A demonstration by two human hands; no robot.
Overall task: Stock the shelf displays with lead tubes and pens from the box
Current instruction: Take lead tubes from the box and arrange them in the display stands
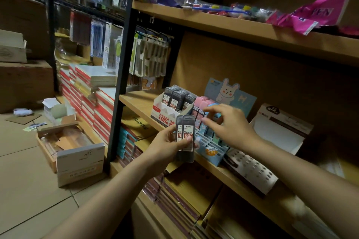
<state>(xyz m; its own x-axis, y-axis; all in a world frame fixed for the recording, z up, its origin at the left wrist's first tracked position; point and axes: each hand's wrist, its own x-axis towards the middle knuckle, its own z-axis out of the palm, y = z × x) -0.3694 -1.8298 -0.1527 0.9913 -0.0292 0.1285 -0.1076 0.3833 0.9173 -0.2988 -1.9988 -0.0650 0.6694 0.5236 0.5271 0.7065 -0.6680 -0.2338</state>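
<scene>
Box (77, 153) sitting open on floor, far left. My left hand (167, 144) is gripping a small stack of grey lead tubes (185, 137), fingers curled round them, near the shelf edge (223, 172). Right hand (231, 124) is hovering empty, fingers loosely spread, over the rabbit display (229, 95). Step: loading tubes. Next, probably: pinching one tube off the stack, slotting it into the white lead display (165, 108).

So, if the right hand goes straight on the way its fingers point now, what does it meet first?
Probably the pink lead tubes in the rabbit display: the right hand points left and slightly up at them. Depth is unclear.
</scene>
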